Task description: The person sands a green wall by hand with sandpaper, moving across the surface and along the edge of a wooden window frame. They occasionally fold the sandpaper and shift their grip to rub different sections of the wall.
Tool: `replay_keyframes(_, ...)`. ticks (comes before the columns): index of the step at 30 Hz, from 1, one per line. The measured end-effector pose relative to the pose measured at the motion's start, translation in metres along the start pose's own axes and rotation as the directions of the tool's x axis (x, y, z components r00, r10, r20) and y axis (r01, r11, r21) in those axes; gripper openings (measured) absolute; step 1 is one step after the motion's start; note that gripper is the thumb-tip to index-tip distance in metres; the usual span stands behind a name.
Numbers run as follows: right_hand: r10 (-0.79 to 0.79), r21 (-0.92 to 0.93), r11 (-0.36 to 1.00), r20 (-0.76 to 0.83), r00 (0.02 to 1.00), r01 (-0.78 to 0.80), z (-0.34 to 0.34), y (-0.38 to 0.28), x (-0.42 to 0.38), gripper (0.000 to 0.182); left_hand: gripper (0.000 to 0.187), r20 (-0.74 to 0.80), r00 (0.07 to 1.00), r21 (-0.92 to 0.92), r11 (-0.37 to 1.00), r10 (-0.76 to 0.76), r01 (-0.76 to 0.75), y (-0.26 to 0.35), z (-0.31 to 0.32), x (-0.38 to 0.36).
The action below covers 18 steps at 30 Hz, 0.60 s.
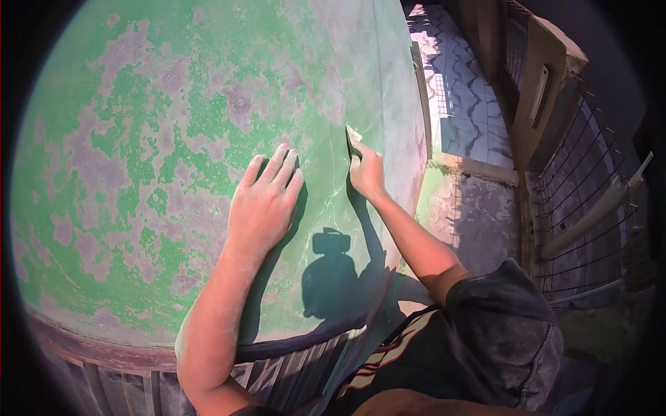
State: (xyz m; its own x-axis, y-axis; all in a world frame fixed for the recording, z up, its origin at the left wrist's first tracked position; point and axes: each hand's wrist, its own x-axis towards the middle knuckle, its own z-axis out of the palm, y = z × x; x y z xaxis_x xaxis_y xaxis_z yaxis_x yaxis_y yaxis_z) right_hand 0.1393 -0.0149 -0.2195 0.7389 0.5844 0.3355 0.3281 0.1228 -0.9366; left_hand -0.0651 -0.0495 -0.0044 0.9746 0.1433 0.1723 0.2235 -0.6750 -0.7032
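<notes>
A green wall [270,83] with peeling paint and grey bare patches fills most of the view. My left hand [265,201] lies flat on it, fingers stretched upward and whitish with dust. To its right, my right hand [368,170] is closed around a small scraper [353,132], whose thin end points up against the wall; the grip is mostly hidden by my fingers. Thin cracks run down the paint beside that hand. Below both hands falls the dark shadow [329,281] of my head and camera.
Along the bottom runs a brown ledge [125,352] above upright slats. Right of the wall's edge lies a marbled tile floor [465,97] with a concrete step [482,170]. Farther right stand a concrete post [544,83] and a metal wire fence [583,173] with a pale pole [590,218].
</notes>
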Motion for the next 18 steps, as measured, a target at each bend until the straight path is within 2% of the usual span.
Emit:
replay_keyframes(2,-0.233,0.139,0.965,0.047,0.971,0.224,-0.012,-0.018,-0.026,0.067,0.031,-0.01,0.997,0.015,0.997,-0.072,0.072,-0.001,-0.002,0.003)
replay_keyframes(3,-0.389,0.143,0.913,0.03,0.921,0.382,-0.008,-0.002,-0.028,0.064,0.035,0.023,0.996,0.04,0.996,-0.082,0.081,0.001,-0.004,0.006)
replay_keyframes(4,-0.364,0.16,0.922,0.052,0.93,0.352,-0.007,0.01,-0.026,0.064,0.035,0.061,0.995,0.032,0.996,-0.082,0.08,0.005,-0.004,0.008)
replay_keyframes(6,-0.492,0.06,0.867,-0.07,0.868,0.496,0.001,0.032,0.0,0.062,0.037,0.076,0.995,0.115,0.992,-0.063,0.054,0.004,-0.002,0.01)
replay_keyframes(7,-0.29,-0.019,0.957,0.027,0.957,0.291,-0.005,0.032,0.021,0.062,0.038,0.083,0.994,0.161,0.986,-0.066,0.052,0.004,0.001,0.011)
replay_keyframes(8,-0.066,-0.121,0.989,0.115,0.991,0.08,-0.014,0.034,0.042,0.063,0.038,0.1,0.993,0.157,0.986,-0.063,0.047,0.006,0.003,0.012)
replay_keyframes(10,-0.113,-0.184,0.977,0.004,0.994,0.112,-0.011,0.059,0.08,0.061,0.053,0.097,0.987,0.206,0.972,-0.131,0.109,0.011,0.006,0.009)
replay_keyframes(11,-0.122,-0.182,0.975,0.036,0.992,0.126,-0.008,0.057,0.075,0.061,0.052,0.094,0.984,0.23,0.965,-0.15,0.125,0.012,0.006,0.008)
replay_keyframes(13,-0.166,-0.059,0.985,-0.029,0.986,0.164,-0.007,0.036,0.07,0.062,0.051,0.062,0.983,0.249,0.957,-0.172,0.152,0.013,0.01,0.007)
replay_keyframes(15,-0.117,-0.122,0.983,0.176,0.977,0.14,-0.019,-0.024,0.013,0.061,0.047,0.048,0.989,0.273,0.954,-0.142,0.124,0.012,0.011,0.003)
replay_keyframes(16,-0.457,0.019,0.889,-0.003,0.889,0.457,0.003,-0.009,-0.015,0.066,0.047,0.065,0.983,0.281,0.948,-0.174,0.15,0.01,0.011,0.0)
replay_keyframes(18,-0.492,0.093,0.87,0.082,0.867,0.485,0.001,-0.016,-0.057,0.07,0.044,0.044,0.993,0.273,0.958,-0.109,0.093,0.008,0.012,-0.003)
